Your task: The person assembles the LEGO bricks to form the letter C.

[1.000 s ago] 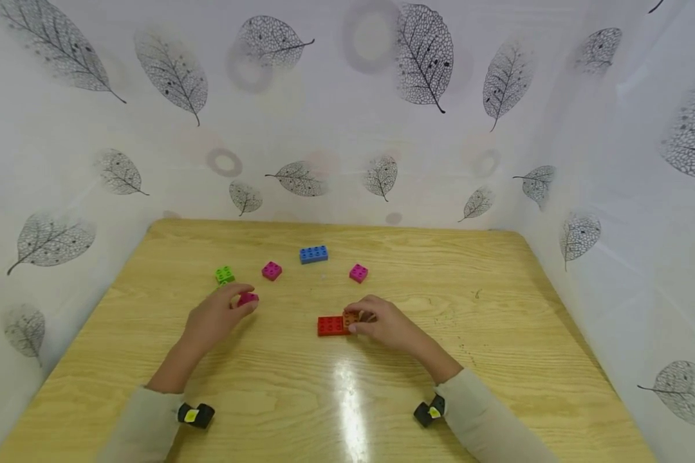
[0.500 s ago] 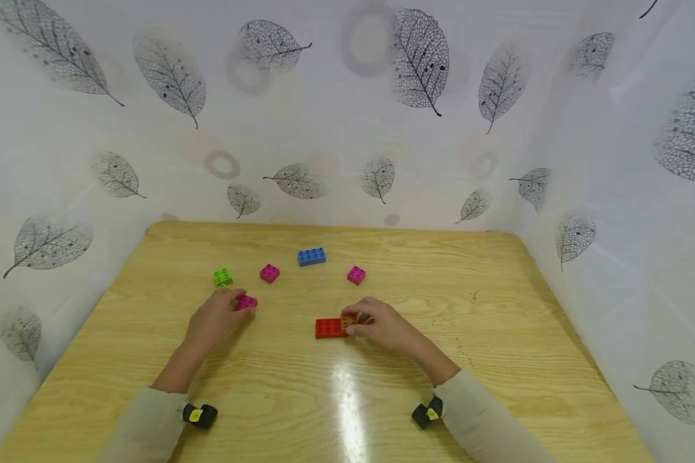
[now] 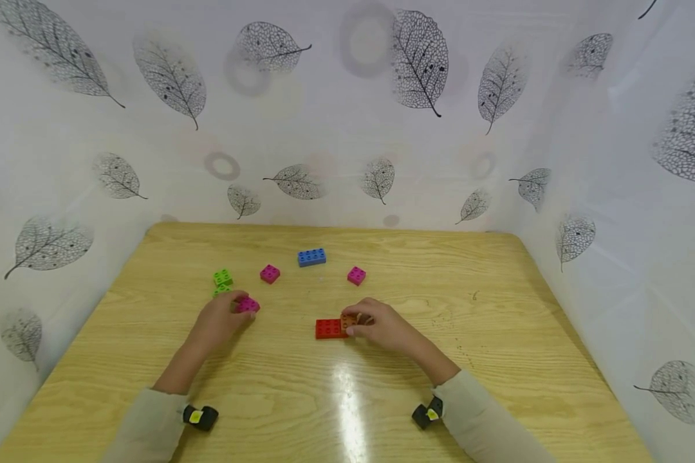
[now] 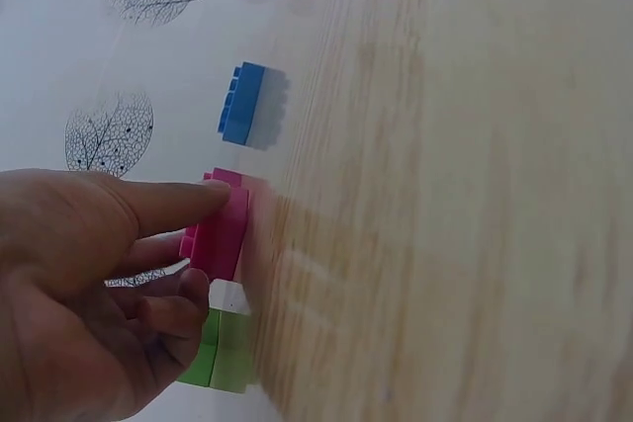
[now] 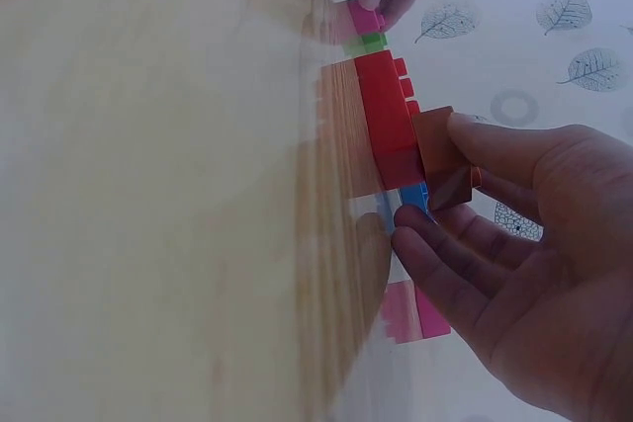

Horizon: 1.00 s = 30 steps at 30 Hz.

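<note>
My left hand (image 3: 215, 320) pinches a pink toy building brick (image 3: 248, 305) between thumb and fingers, low at the table. In the left wrist view the thumb lies along the side of this pink brick (image 4: 223, 232). Two green bricks (image 3: 222, 277) lie just behind that hand, one partly covered by it. My right hand (image 3: 380, 323) holds an orange brick (image 3: 348, 322) at the right end of a long red brick (image 3: 327, 328). As the right wrist view shows, the orange brick (image 5: 442, 157) sits on the studded side of the red brick (image 5: 384, 111).
Farther back on the wooden table (image 3: 440, 270) lie a blue brick (image 3: 311, 257), a pink brick (image 3: 269, 273) to its left and another pink brick (image 3: 356, 275) to its right. A white leaf-patterned sheet (image 3: 336, 116) surrounds the table's back and sides.
The left hand has shifted slightly with its pink brick, which has turned a little; more of the nearer green brick shows. My right hand stays on the orange brick.
</note>
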### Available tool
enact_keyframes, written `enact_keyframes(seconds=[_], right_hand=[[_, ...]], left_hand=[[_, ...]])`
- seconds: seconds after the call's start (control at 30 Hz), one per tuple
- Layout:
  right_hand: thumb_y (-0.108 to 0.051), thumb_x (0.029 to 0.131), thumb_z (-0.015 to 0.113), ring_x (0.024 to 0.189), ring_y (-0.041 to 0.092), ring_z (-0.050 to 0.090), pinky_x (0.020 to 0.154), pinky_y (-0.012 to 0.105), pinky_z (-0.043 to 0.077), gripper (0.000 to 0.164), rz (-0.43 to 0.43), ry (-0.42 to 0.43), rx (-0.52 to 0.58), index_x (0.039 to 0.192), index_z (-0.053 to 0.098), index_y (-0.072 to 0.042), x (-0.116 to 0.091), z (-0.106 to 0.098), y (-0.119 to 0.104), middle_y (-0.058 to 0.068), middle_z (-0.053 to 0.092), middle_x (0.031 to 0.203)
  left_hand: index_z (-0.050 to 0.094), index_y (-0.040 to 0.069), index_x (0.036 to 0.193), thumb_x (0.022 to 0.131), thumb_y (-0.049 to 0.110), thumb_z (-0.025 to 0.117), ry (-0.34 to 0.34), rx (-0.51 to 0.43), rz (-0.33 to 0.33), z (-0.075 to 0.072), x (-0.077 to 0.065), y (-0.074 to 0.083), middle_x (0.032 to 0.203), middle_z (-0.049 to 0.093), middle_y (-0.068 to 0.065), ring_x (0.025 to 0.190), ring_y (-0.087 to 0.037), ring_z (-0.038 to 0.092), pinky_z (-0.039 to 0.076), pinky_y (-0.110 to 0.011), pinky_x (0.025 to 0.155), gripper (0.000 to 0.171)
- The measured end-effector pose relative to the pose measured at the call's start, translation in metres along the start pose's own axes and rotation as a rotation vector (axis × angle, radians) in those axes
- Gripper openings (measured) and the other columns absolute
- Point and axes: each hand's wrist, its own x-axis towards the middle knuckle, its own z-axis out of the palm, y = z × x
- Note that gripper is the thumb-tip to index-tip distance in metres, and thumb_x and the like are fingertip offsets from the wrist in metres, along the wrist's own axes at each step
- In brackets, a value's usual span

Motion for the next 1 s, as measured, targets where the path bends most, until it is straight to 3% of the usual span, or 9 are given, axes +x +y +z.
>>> enact_keyframes(seconds=[0.3,0.53,0.77,1.0], right_hand=[[-0.024,0.097,0.07,0.101,0.016,0.062,0.087,0.034,0.054,0.037,0.0,0.001,0.001,0.132,0.066,-0.013,-0.001,0.0,0.0,0.002,0.062,0.117],[-0.023,0.096,0.07,0.102,0.016,0.062,0.087,0.033,0.054,0.036,-0.001,0.006,0.002,0.131,0.066,-0.014,-0.001,-0.001,0.0,0.002,0.062,0.117],[-0.023,0.096,0.07,0.101,0.015,0.062,0.087,0.033,0.054,0.036,0.002,0.01,-0.003,0.131,0.066,-0.016,-0.002,-0.002,0.0,0.002,0.062,0.116],[-0.023,0.097,0.069,0.102,0.016,0.062,0.086,0.031,0.054,0.036,-0.008,0.001,0.004,0.132,0.066,-0.014,-0.001,-0.002,-0.001,0.002,0.061,0.116]], left_hand=[[0.054,-0.001,0.14,0.098,0.017,0.066,-0.014,-0.033,0.062,0.002,-0.001,0.001,0.13,0.062,-0.024,0.109,-0.035,0.064,0.053,-0.05,0.087,0.047],[0.054,0.002,0.142,0.097,0.024,0.068,-0.063,-0.087,0.054,0.006,0.002,0.005,0.134,0.061,-0.02,0.103,-0.026,0.063,0.053,-0.041,0.083,0.052],[0.059,0.01,0.138,0.095,0.032,0.071,-0.092,-0.097,0.09,0.013,0.006,0.021,0.137,0.06,-0.013,0.105,-0.024,0.059,0.051,-0.042,0.089,0.05],[0.062,0.02,0.134,0.095,0.033,0.072,-0.144,-0.086,0.123,0.024,0.004,0.045,0.129,0.063,-0.002,0.095,-0.02,0.055,0.048,-0.033,0.079,0.042]])
